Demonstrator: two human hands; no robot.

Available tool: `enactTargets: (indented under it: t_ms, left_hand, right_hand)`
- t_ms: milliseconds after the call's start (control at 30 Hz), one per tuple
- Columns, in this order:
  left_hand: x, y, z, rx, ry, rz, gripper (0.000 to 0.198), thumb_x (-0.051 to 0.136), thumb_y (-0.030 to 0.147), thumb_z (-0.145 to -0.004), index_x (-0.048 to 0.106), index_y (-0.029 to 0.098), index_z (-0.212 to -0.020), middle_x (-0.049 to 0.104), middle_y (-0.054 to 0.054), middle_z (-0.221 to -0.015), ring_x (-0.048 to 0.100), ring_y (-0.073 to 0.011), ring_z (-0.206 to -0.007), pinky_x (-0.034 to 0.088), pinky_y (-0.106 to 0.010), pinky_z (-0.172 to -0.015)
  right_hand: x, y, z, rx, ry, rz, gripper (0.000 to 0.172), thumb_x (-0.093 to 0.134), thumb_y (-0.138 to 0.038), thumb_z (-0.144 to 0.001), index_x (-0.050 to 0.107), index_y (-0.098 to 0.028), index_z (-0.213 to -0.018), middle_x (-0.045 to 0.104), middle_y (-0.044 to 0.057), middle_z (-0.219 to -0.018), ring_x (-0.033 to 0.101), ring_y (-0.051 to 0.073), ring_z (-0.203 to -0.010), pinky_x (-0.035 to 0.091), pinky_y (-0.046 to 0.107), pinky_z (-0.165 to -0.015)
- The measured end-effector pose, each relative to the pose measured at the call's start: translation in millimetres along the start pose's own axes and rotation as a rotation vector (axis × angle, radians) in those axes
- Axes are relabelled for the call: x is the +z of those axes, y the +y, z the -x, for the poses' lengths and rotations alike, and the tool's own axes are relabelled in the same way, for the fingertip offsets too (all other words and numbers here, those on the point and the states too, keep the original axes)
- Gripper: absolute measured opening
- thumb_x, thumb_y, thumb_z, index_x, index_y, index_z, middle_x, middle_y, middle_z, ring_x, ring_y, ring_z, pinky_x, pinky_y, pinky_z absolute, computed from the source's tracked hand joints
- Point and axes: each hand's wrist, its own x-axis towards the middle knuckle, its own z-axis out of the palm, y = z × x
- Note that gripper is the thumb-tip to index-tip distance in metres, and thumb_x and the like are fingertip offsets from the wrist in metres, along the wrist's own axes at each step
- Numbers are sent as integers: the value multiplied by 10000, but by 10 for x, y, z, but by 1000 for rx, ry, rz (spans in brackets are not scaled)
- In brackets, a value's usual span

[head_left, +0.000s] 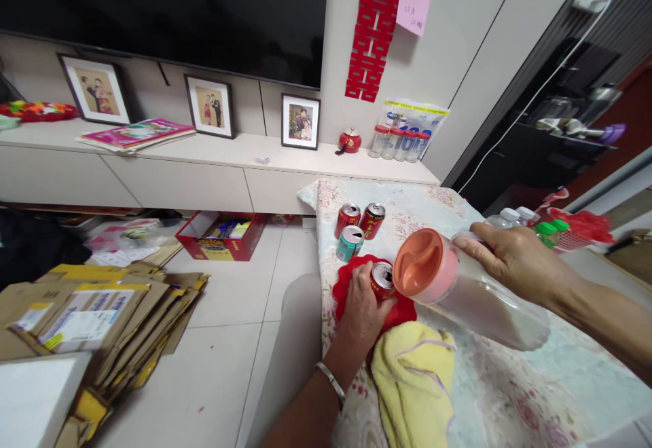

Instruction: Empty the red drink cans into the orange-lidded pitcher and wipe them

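My left hand (363, 307) is wrapped round a red drink can (382, 280) that stands on a red mat (344, 288) on the table. My right hand (512, 256) grips a clear plastic jug (489, 305) with a pink-orange lid (426, 267). The jug is tilted nearly flat, its lid pointing at the can and almost touching it. A yellow towel (415, 380) lies just in front of the mat.
Two more red cans (348, 219) and a teal can (350, 242) stand behind the mat on the floral tablecloth (422, 210). Bottles (514, 217) and a red basket (581, 227) are at the right. Flattened cardboard boxes (96, 319) cover the floor at left, near a red box (221, 236).
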Motion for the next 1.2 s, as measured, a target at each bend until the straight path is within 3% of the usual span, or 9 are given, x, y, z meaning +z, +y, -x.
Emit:
enactTargets:
  t_ms: [1200]
  left_hand:
    - [15, 1, 6, 13, 6, -12, 784, 824, 168, -785, 418, 170, -1456, 616, -223, -1420, 595, -382, -1381, 543, -550, -1117]
  right_hand:
    - [15, 19, -7, -4, 3, -1, 735, 162, -911, -907, 428, -273, -659, 519, 15, -495, 534, 211, -486, 352, 351, -566]
